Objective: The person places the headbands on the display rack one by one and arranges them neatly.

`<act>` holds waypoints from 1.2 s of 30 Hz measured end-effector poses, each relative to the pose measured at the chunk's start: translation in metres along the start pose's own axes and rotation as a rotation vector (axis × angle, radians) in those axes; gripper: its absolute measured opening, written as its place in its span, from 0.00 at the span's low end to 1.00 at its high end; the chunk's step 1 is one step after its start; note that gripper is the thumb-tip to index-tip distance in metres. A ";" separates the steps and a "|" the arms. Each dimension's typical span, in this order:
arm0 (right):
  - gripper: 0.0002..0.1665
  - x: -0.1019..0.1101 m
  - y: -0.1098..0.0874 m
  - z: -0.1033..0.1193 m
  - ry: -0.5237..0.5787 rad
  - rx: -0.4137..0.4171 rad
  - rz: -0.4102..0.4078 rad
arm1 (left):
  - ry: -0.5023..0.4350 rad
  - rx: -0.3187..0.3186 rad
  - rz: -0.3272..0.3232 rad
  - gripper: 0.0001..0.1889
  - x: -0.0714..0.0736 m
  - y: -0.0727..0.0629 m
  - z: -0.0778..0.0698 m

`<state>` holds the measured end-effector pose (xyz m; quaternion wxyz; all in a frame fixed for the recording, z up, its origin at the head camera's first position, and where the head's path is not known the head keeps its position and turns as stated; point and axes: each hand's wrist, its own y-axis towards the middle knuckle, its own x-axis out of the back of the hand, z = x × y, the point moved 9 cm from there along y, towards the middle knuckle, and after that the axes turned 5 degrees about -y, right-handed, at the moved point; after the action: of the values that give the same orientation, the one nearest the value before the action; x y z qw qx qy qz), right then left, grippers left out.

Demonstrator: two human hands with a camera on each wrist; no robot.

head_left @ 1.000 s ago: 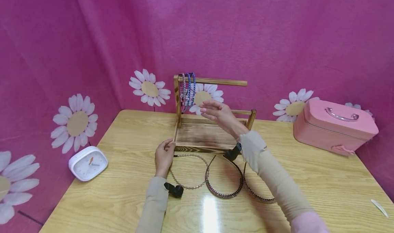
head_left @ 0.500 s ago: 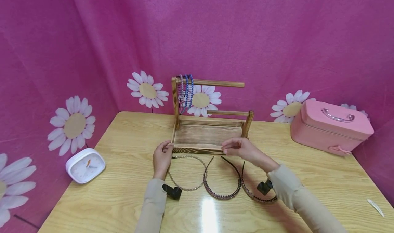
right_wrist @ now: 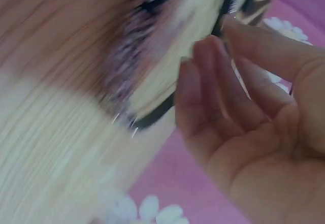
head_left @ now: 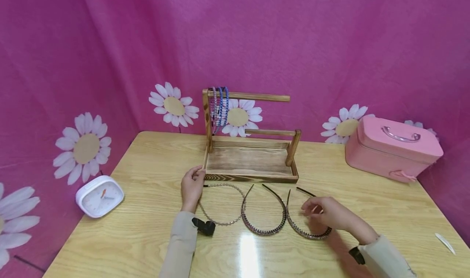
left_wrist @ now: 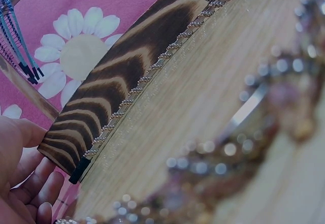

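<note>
My left hand (head_left: 191,188) grips the front left corner of a wooden display rack (head_left: 253,179), which has a shallow tray base and two bars. In the left wrist view the thumb and fingers (left_wrist: 38,183) meet around its dark-grained end. Over the rightmost headband (head_left: 305,234) hovers my right hand (head_left: 334,215), fingers loosely bent with nothing between them. A dark toothed headband (head_left: 265,232) lies in the middle, and a thin beaded headband (head_left: 225,223) lies at the left, beside my left hand. Several blue and pink headbands (head_left: 222,111) hang at the left end of the upper bar.
A pink vanity case (head_left: 393,151) with a metal handle stands at the back right. At the left is a white clock (head_left: 100,196). A small white hair clip (head_left: 445,243) lies near the right table edge. A pink flowered cloth (head_left: 279,37) hangs behind the table.
My right hand has moved from in front of the hanging headbands, down past the rack's front edge, to the rightmost headband. The left hand stays at the rack's corner.
</note>
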<state>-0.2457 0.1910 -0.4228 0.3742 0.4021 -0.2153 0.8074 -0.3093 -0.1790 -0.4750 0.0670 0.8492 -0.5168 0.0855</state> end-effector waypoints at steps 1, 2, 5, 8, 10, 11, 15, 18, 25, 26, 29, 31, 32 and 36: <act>0.08 0.000 -0.005 -0.001 -0.031 -0.002 0.004 | 0.001 -0.002 -0.002 0.16 0.000 0.000 0.000; 0.08 0.000 -0.009 -0.003 -0.056 -0.004 0.007 | 0.000 -0.002 -0.005 0.16 0.001 0.000 -0.001; 0.08 -0.001 -0.019 -0.008 -0.065 -0.010 0.024 | -0.005 -0.004 -0.008 0.15 0.001 0.000 -0.001; 0.07 -0.001 -0.028 -0.009 -0.051 0.026 0.028 | -0.017 -0.007 -0.005 0.15 0.001 0.000 -0.001; 0.06 -0.003 -0.033 -0.010 -0.034 0.068 0.038 | -0.021 -0.010 -0.007 0.15 0.001 0.000 -0.001; 0.08 -0.004 -0.035 -0.009 -0.029 0.098 0.038 | -0.023 -0.012 -0.008 0.15 0.001 0.001 -0.002; 0.12 -0.010 -0.040 -0.008 -0.025 0.206 0.047 | -0.014 -0.010 -0.008 0.15 0.002 0.002 -0.001; 0.14 -0.013 -0.042 -0.005 -0.044 0.254 0.024 | -0.010 0.000 -0.002 0.16 0.001 0.002 0.001; 0.11 -0.019 -0.043 -0.007 0.015 0.200 0.009 | -0.028 0.020 0.007 0.16 -0.001 0.000 0.003; 0.10 -0.020 -0.043 -0.007 0.029 0.192 0.003 | -0.028 0.020 0.007 0.16 -0.001 -0.001 0.003; 0.09 -0.019 -0.044 -0.006 0.085 0.167 -0.019 | -0.030 0.015 0.004 0.15 -0.001 -0.001 0.002; 0.09 -0.018 -0.044 -0.005 0.120 0.148 -0.038 | -0.027 0.009 0.001 0.15 -0.001 -0.001 0.001; 0.09 -0.017 -0.044 -0.004 0.134 0.137 -0.045 | -0.024 0.007 0.001 0.15 -0.001 -0.001 0.001; 0.11 -0.010 -0.045 0.003 0.133 0.085 -0.093 | -0.018 0.004 0.000 0.15 0.000 0.000 0.001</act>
<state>-0.2052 0.2130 -0.4265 0.4076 0.3727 -0.1366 0.8224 -0.3091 -0.1785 -0.4757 0.0608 0.8500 -0.5173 0.0787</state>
